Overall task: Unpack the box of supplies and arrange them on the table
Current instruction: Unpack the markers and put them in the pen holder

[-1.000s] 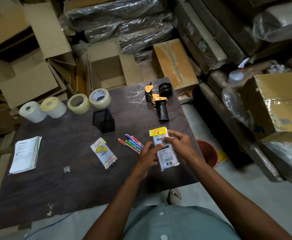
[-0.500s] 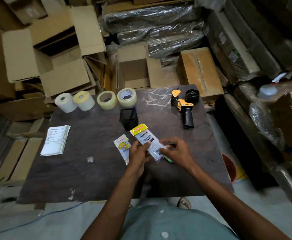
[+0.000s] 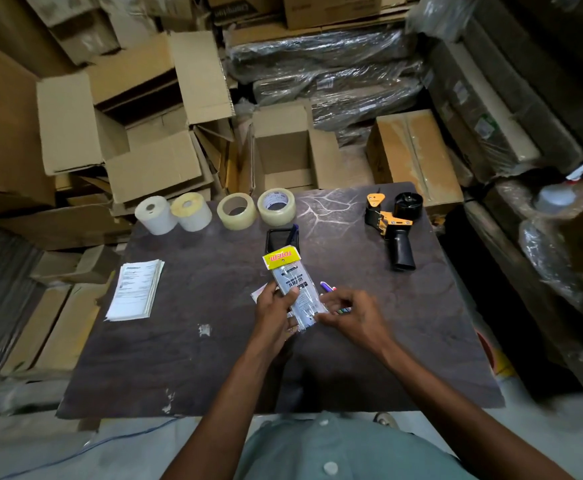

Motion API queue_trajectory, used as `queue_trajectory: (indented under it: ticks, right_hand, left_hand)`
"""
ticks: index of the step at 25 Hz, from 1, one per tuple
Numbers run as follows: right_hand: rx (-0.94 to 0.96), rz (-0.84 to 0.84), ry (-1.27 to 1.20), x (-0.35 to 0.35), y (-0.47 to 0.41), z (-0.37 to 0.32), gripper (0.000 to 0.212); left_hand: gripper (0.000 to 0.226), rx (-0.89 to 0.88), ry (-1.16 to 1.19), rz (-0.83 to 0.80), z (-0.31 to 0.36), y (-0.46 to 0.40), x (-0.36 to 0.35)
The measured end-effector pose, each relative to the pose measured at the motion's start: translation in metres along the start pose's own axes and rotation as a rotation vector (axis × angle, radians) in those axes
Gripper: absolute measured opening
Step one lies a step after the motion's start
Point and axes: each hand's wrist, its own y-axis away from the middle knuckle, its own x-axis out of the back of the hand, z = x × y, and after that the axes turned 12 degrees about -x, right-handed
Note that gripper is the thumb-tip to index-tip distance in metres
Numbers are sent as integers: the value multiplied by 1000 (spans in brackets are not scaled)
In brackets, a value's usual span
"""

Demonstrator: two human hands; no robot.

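Above the worktop [image 3: 214,358], left hand [image 3: 276,315] grips a light, crinkly blister packet [image 3: 295,292]; right hand [image 3: 352,315] pinches its near edge, likely slippery.

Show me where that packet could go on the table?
The table's near edge is bare, also the patch between the paper stack and the left hand. The far edge is crowded with the four rolls and tape dispenser.

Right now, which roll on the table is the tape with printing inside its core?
Start at the table's far edge, where four rolls stand in a row. Take the rightmost roll, nearest the black pen holder. Unlike the other clear tape roll, its core carries a printed label.
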Motion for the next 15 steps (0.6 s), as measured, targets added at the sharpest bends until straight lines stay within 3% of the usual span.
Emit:
queue_trajectory:
  ticks: [6,9,15]
  right_hand:
    - [13,22,59,-5,1,1,13]
    - [68,85,129,-10,7,1,5]
    - [390,27,305,-12,21,-5,18]
  left_hand:
    - [23,24,-24,-16,-2,-4,11]
    - [35,28,-33,-34,-4,-5,14]
    - [32,42,-49,-16,-2,-12,18]
